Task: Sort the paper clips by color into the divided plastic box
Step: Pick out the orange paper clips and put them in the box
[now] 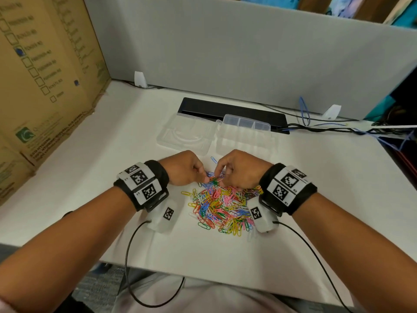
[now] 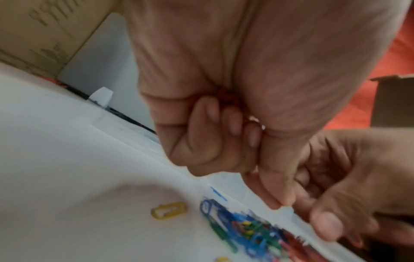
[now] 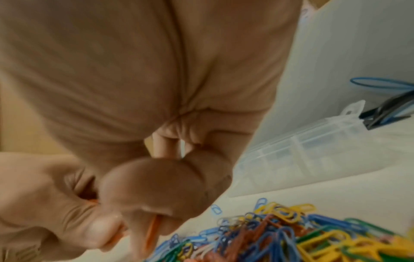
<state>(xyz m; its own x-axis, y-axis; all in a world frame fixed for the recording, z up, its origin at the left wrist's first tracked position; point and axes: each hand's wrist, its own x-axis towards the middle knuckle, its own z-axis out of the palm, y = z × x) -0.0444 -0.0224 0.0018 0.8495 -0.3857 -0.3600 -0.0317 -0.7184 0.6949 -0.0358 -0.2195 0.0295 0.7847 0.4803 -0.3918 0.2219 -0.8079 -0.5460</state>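
Both hands met over the far edge of the paper clip pile (image 1: 222,206) on the white table (image 1: 316,199). Left hand (image 1: 184,168) was curled, its fingers (image 2: 215,113) folded over something red in the palm; the blurred left-wrist view did not show what. Right hand (image 1: 240,169) pinched an orange paper clip (image 3: 153,228) between thumb and forefinger, right beside the left hand's thumb. Pile held mixed colours: yellow, blue, green, pink, red, white. One blue clip (image 1: 214,159) lay apart, between the pile and the box. Clear divided plastic box (image 1: 246,136) sat open just beyond the hands, lid (image 1: 185,134) flat to its left. No clips were seen in the compartments.
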